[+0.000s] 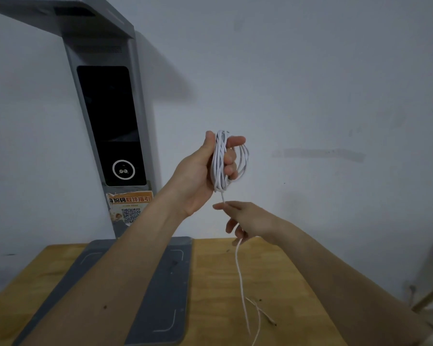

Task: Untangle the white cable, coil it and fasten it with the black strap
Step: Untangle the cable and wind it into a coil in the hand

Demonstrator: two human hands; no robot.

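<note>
Your left hand clenched round white cable coil; right hand pinching tail; keep loops even, tension light.

White cable; grey stand, black screen; yellowish wood table.

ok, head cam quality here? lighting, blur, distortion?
Head view: dim, bluish light; the tall grey kiosk casts a soft shadow on the wall. Wide-angle bending at the edges. The thin white cable coiled in the left hand reads clearly; the right hand is slightly soft. No black strap visible.
</note>
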